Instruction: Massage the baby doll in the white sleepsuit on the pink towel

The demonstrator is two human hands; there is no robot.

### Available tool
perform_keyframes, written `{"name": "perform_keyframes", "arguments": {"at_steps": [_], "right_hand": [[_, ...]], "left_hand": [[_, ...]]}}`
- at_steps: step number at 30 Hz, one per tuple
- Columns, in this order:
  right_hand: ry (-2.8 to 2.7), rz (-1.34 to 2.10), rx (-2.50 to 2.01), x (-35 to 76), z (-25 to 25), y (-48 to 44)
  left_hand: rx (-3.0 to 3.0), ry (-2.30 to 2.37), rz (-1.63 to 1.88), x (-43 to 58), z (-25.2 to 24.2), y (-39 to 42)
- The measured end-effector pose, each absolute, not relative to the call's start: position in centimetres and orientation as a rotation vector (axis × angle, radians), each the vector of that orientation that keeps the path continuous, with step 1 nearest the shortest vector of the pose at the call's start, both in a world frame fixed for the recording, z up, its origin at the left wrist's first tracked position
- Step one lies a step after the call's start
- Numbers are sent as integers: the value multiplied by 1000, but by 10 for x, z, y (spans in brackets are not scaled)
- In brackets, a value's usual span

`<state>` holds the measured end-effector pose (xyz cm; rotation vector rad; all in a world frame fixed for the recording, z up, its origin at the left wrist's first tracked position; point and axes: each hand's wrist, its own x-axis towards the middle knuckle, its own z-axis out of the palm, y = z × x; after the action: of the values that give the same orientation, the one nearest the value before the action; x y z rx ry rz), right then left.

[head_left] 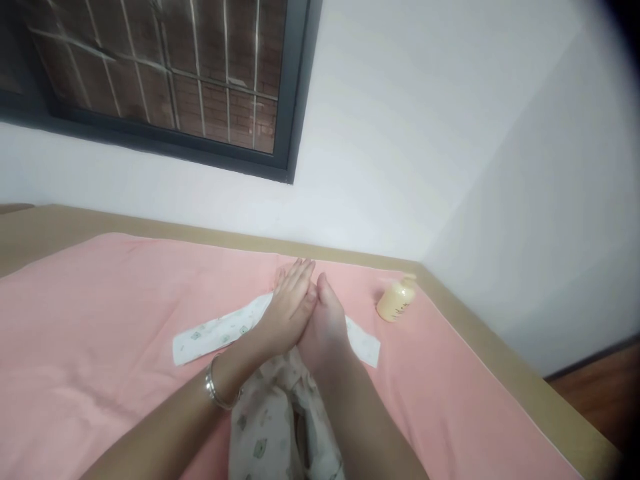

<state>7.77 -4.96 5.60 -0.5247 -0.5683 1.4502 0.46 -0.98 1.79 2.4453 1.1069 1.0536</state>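
Note:
My left hand [290, 310], with a silver bracelet [213, 383] on its wrist, lies with straight fingers against the palm of my right hand [327, 327]. My right thumb points up, and its other fingers are mostly hidden behind the left hand. I see nothing held between the palms. Under them a small white printed garment [265, 427] is spread out, its sleeves reaching to both sides. Just beyond my left fingers a pinkish form shows in part, too blurred to name. A pale yellow pump bottle [397, 300] stands to the right of my hands.
A pink cloth [125, 300] with some wrinkles covers the tan surface [480, 340] beneath. White walls [370, 167] meet in a corner behind the bottle. A dark-framed window [295, 100] with metal bars is at the upper left. Brown floor [605, 387] shows at the right.

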Motion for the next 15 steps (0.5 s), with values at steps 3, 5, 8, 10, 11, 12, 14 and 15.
{"name": "perform_keyframes", "arguments": {"at_steps": [3, 5, 8, 10, 11, 12, 14, 15], "right_hand": [[-509, 1517, -588, 92, 60, -44], [-537, 1486, -651, 106, 63, -39], [-753, 1315, -696, 129, 64, -30], [-912, 1117, -758, 141, 61, -24], [-982, 990, -825, 145, 58, -21], [-1049, 857, -914, 148, 55, -19], [-1190, 624, -1098, 151, 48, -16], [-1271, 552, -1169, 152, 45, -15]], "left_hand": [[2555, 1055, 1022, 10, 16, -20], [2642, 940, 1005, 12, 23, -36], [2704, 732, 889, 12, 32, -57], [2680, 772, 837, 11, 28, -58], [2653, 865, 835, 11, 22, -55], [2628, 978, 835, 11, 14, -49], [2622, 1156, 805, 14, -6, -39], [2653, 1189, 782, 17, -15, -35]]}}
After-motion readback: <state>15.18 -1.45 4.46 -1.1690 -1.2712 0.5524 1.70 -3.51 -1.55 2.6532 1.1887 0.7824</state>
